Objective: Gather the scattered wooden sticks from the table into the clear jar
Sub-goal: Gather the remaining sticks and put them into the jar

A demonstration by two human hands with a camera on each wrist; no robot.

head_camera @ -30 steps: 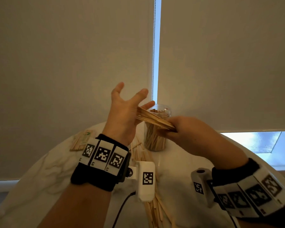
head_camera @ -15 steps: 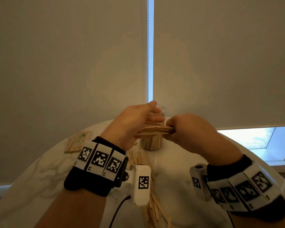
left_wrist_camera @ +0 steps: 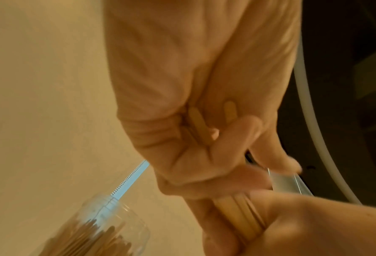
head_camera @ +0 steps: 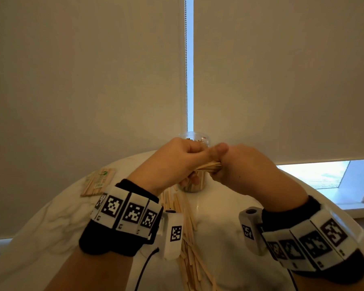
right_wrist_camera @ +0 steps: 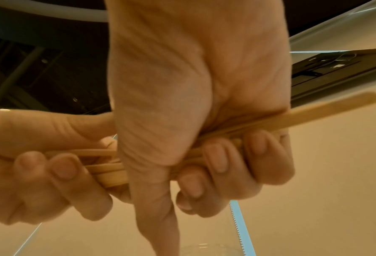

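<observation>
Both hands hold one bundle of wooden sticks [head_camera: 208, 166] level in the air, in front of the clear jar [head_camera: 194, 139]. My left hand [head_camera: 177, 162] curls round the bundle's left end, and my right hand [head_camera: 237, 166] grips its right end. The right wrist view shows the bundle [right_wrist_camera: 314, 112] sticking out past the fingers [right_wrist_camera: 217, 159]. In the left wrist view stick ends [left_wrist_camera: 199, 121] lie under the curled fingers, and the jar [left_wrist_camera: 99, 232] holds many upright sticks. More loose sticks [head_camera: 187, 238] lie on the white marble table [head_camera: 51, 227] beneath my wrists.
A flat packet of sticks [head_camera: 99, 181] lies at the table's far left edge. Roller blinds [head_camera: 82, 80] hang close behind the jar, with a bead chain [head_camera: 185, 66] in the gap. A bright window strip [head_camera: 315, 173] shows at the right.
My left hand, spread open a second ago, has closed round the bundle's left end. The bundle has turned from slanted to level, and both hands sit lower in front of the jar.
</observation>
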